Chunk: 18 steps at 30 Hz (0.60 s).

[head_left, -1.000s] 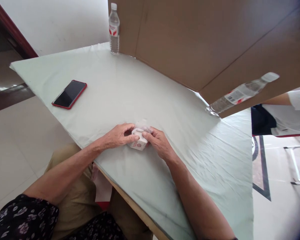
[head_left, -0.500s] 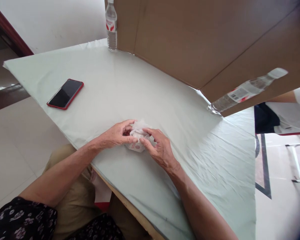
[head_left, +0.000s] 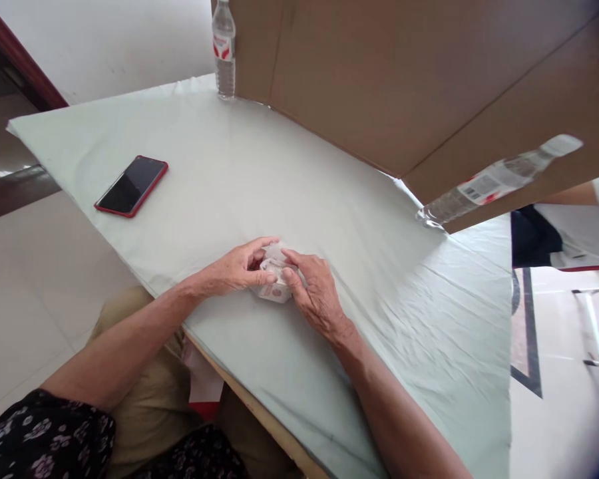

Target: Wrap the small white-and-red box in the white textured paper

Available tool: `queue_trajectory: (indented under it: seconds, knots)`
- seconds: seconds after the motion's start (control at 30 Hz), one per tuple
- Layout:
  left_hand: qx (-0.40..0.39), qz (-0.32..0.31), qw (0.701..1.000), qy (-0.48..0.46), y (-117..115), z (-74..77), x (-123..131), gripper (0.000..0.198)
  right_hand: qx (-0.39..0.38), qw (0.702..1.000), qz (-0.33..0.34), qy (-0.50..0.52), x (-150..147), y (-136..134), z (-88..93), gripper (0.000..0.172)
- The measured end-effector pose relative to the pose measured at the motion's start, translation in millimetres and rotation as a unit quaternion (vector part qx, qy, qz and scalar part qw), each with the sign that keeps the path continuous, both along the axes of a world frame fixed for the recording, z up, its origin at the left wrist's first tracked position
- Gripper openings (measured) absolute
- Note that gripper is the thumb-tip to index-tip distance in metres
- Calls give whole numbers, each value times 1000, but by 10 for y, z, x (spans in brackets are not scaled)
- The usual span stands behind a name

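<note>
On the pale green tablecloth before me stands a small white container [head_left: 274, 292] with reddish print on its front. A clear, filmy flap or lid [head_left: 276, 251] rises at its back. My left hand [head_left: 232, 269] curls around its left side, thumb along the front rim and fingers behind. My right hand [head_left: 318, 291] grips the right side, with thumb and forefinger at the top edge. What lies inside the container is too small to make out.
A phone in a red case [head_left: 132, 186] lies to the left. A brown cardboard panel [head_left: 354, 80] stands at the back, with one water bottle [head_left: 224, 53] upright beside it and another bottle [head_left: 499, 183] at the right. Part of another person [head_left: 579, 226] shows beyond.
My right thumb and fingers have moved slightly at the container's top edge. The filmy flap looks a little lower and more compact. My left hand is almost unchanged.
</note>
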<state>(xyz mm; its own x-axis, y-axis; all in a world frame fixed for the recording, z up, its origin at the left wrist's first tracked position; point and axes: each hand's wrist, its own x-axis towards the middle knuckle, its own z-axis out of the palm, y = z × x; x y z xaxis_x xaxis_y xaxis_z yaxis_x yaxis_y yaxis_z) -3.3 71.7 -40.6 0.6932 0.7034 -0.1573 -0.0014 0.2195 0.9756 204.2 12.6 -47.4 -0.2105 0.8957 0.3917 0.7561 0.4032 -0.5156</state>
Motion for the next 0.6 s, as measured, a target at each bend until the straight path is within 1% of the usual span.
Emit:
queue_trajectory:
  seconds: [0.07, 0.13, 0.23, 0.27, 0.33, 0.4, 0.47, 0.53, 0.6]
  knots:
    - [1, 0, 1000, -2, -4, 1, 0, 89, -3, 1000, 17, 4, 9, -2, 4, 40]
    - [0, -2, 1000, 0, -8, 4, -2, 89, 0, 1000, 19, 10, 29, -12, 22, 38]
    - [4, -2, 1000, 6, -10, 14, -6, 91, -1, 998, -21, 51, 99, -15, 42, 39]
    - [6, -2, 1000, 7, -10, 17, -6, 91, -18, 996, -37, 78, 133, -7, 41, 44]
    - [8, -3, 1000, 6, -9, 23, -3, 92, -88, 984, -44, 149, 198, 24, 27, 61]
    - [8, -8, 1000, 4, -8, 27, 4, 93, -177, 961, -17, 212, 235, 61, 8, 83]
    - [11, -7, 1000, 5, -11, 29, 14, 95, -243, 941, 6, 237, 222, 81, -5, 99]
    - [23, 8, 1000, 15, -21, 32, 26, 96, -274, 931, 8, 242, 164, 74, -9, 105]
    - [36, 27, 998, 32, -36, 39, 33, 95, -286, 922, -2, 261, 86, 46, -8, 104]
